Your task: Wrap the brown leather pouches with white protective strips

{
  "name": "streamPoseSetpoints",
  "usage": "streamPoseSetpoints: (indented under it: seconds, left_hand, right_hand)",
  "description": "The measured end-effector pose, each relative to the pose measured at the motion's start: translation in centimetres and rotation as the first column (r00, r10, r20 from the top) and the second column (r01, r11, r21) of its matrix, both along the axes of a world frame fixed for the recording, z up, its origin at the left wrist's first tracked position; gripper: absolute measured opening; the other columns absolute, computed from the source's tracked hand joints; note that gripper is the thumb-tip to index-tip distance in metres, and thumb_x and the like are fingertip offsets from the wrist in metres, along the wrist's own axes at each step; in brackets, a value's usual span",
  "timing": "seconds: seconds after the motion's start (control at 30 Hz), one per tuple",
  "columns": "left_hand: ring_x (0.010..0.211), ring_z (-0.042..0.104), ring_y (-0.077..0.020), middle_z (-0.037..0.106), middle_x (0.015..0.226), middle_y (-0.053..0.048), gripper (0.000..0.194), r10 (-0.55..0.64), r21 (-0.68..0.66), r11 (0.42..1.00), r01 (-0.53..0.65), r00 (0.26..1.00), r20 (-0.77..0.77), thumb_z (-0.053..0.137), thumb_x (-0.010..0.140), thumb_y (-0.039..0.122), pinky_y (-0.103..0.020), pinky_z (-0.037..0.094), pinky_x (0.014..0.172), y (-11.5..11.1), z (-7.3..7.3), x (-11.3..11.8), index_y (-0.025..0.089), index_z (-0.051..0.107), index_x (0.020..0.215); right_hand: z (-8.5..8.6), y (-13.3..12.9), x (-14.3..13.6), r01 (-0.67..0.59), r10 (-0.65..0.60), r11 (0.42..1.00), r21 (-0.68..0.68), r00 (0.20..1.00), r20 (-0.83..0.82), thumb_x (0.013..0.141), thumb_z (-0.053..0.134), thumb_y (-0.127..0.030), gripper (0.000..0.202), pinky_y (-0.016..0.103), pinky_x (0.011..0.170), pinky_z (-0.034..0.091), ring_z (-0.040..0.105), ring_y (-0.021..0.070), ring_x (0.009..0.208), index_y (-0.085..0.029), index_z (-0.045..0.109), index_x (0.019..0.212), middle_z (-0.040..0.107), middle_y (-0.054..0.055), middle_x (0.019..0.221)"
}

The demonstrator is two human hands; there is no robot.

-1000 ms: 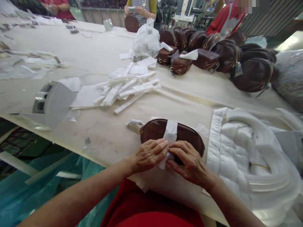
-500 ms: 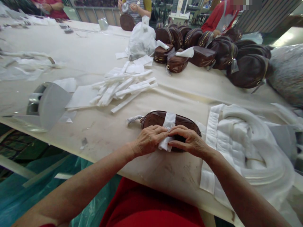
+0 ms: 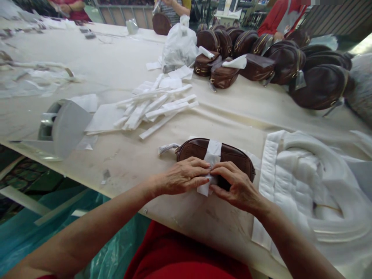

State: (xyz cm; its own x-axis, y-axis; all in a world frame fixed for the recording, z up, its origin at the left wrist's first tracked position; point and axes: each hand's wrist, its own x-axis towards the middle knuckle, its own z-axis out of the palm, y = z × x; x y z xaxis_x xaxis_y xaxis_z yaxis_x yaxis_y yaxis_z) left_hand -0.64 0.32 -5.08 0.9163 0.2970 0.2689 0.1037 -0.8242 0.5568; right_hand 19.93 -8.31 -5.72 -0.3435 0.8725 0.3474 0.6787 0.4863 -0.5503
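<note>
A dark brown leather bag lies on the table in front of me, with a wrapped zipper pull at its left end. Around its middle runs a white paper strip, whose loose end hangs at the near side. My left hand presses on the bag's near side, its fingers together at the strip. From the right, my right hand pinches the same strip between bent fingers and thumb. The fingertips of both hands almost meet there. My fingers hide part of the strip and the bag's near side.
Many finished-looking brown bags crowd the back right. White paper strips lie in a pile beyond my left hand. A tape dispenser stands at the left edge. Folded white padding lies at right. Co-workers stand across the table.
The view has shifted slightly, so most things appear a little further right. My fingers have moved slightly on the strip, and its loose end now hangs lower at the near side.
</note>
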Motion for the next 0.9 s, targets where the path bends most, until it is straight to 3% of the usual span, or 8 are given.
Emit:
streamPoseSetpoints:
  seconds: [0.1, 0.33, 0.53, 0.73, 0.9]
  left_hand:
    - [0.107, 0.056, -0.0202, 0.063, 0.113, -0.010, 0.034, 0.103, 0.065, 0.992, -0.111, 0.989, 0.111, 0.052, 0.091, 0.042, -0.035, 0.049, 0.094, -0.3, -1.2, 0.5, 0.014, 0.062, 0.107]
    - [0.111, 0.054, -0.0238, 0.060, 0.119, -0.013, 0.052, 0.036, 0.150, 0.987, -0.051, 0.994, 0.106, 0.059, 0.083, 0.053, -0.039, 0.047, 0.098, -0.1, -1.7, 0.3, 0.011, 0.057, 0.114]
    - [0.107, 0.055, -0.0222, 0.063, 0.113, -0.012, 0.043, 0.089, 0.239, 0.965, -0.104, 0.993, 0.071, 0.054, 0.087, 0.049, -0.038, 0.048, 0.095, -0.6, -2.1, 1.0, 0.012, 0.059, 0.108]
    - [0.110, 0.054, -0.0244, 0.062, 0.112, -0.016, 0.035, 0.162, 0.392, 0.896, -0.207, 0.976, 0.144, 0.045, 0.094, 0.035, -0.037, 0.050, 0.086, -1.6, -3.5, 1.8, 0.007, 0.057, 0.111]
    - [0.107, 0.056, -0.0256, 0.062, 0.113, -0.015, 0.034, 0.168, 0.392, 0.892, -0.223, 0.971, 0.171, 0.046, 0.093, 0.036, -0.038, 0.051, 0.085, -1.7, -3.5, 1.8, 0.008, 0.058, 0.109]
  right_hand:
    - [-0.1, 0.0, 0.0, 0.014, -0.014, 1.000, -0.010, 1.000, -0.013, 0.081, 0.061, -0.021, 0.021, 0.040, 0.083, 0.052, 0.058, 0.0211, 0.097, -0.021, 0.055, 0.101, 0.062, 0.008, 0.103]
    - [-0.5, -0.1, 0.3, -0.007, 0.007, 1.000, -0.023, 1.000, -0.004, 0.080, 0.061, -0.020, 0.025, 0.040, 0.084, 0.051, 0.056, 0.0217, 0.099, -0.020, 0.054, 0.104, 0.060, 0.009, 0.106]
    - [-1.0, 0.2, 0.4, -0.032, 0.032, 0.999, 0.023, 0.999, 0.021, 0.082, 0.059, -0.021, 0.023, 0.040, 0.082, 0.051, 0.056, 0.0218, 0.096, -0.020, 0.054, 0.104, 0.060, 0.010, 0.105]
    - [-1.4, 0.9, 0.6, -0.025, 0.023, 0.997, 0.075, 0.999, 0.033, 0.084, 0.058, -0.024, 0.016, 0.039, 0.080, 0.051, 0.057, 0.0211, 0.092, -0.020, 0.056, 0.099, 0.061, 0.009, 0.100]
    - [-1.2, 0.8, 0.7, -0.020, 0.016, 0.996, 0.092, 0.999, 0.044, 0.083, 0.060, -0.024, 0.018, 0.038, 0.080, 0.052, 0.056, 0.0207, 0.092, -0.019, 0.056, 0.101, 0.061, 0.009, 0.100]
